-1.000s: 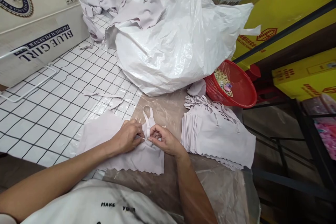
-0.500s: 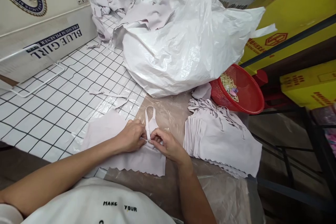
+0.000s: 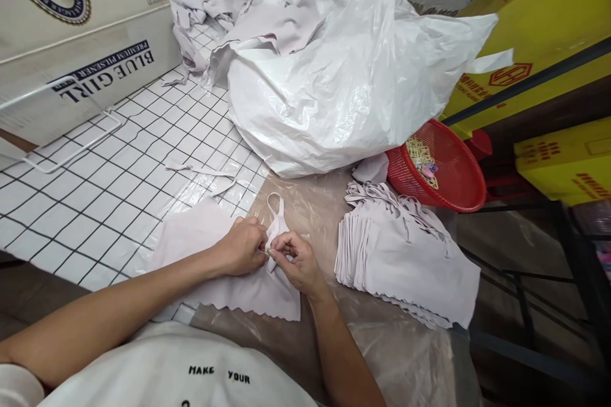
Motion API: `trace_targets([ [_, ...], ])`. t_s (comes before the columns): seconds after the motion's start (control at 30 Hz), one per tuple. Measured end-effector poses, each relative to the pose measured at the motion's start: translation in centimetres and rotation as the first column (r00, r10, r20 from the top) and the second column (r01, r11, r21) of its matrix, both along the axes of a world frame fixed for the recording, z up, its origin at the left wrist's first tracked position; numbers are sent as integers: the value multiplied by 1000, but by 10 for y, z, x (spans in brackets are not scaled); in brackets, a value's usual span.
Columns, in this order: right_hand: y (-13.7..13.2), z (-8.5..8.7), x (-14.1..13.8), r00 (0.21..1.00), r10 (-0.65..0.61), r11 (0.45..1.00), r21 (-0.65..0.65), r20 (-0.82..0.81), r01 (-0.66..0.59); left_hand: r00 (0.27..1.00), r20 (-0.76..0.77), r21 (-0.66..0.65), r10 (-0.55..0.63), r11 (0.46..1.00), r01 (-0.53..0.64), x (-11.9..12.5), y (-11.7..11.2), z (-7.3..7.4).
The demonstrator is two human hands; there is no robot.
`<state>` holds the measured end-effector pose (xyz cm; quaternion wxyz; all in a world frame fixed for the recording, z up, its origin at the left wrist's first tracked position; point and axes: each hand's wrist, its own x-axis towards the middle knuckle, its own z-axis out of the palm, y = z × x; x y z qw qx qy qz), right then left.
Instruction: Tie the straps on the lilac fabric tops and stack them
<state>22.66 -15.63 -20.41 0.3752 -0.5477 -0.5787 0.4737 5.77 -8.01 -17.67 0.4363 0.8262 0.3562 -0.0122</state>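
Observation:
A pale lilac camisole-like garment (image 3: 248, 297) with a scalloped hem lies flat in front of me. Its shoulder strap (image 3: 280, 208) stands up in a loop between my hands. My left hand (image 3: 244, 247) is closed, pinching the strap near its lower part from the left. From the right, my right hand (image 3: 296, 264) pinches the same strap with thumb and forefinger, its fingertips almost meeting the left ones. Whatever small part sits between the fingertips is hidden. A stack of matching garments (image 3: 405, 261), straps bunched at its top, lies to the right.
A large white plastic bag (image 3: 315, 102) holding lilac fabric stands behind. The red basket (image 3: 453, 168) at right contains small pale pieces. A beer carton (image 3: 109, 32) and a white wire handle (image 3: 81, 146) are at left. A loose strap (image 3: 205, 170) lies on the grid-patterned table (image 3: 138, 194).
Both hands stay at the strap. My right hand has shifted slightly up and left, and the strap loop leans and narrows. The whole view has moved slightly.

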Motion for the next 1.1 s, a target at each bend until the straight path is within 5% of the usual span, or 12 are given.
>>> trace_targets([
  [0.17,-3,-9,-11,982,-124,992,15,-145,127,999,28,-21,43,999,-42,-1,-1,-2],
  [0.37,-4,-11,-8,963,-238,970,-88,-126,228,995,60,-23,80,997,-78,-1,-3,-8],
  [0.57,-7,-2,0,974,-229,965,-128,5,227,988,109,-24,113,994,-111,-2,-8,-12],
  [0.8,-7,-5,-12,976,-218,974,-67,-27,216,996,65,18,65,998,-66,-2,-7,-10],
  [0.97,-13,-7,-3,906,-299,947,214,301,241,993,100,9,60,998,-61,-4,-6,-7],
  [1.1,-42,-1,-2,681,-326,884,467,656,-27,984,158,85,76,992,-90,-6,-12,-17],
])
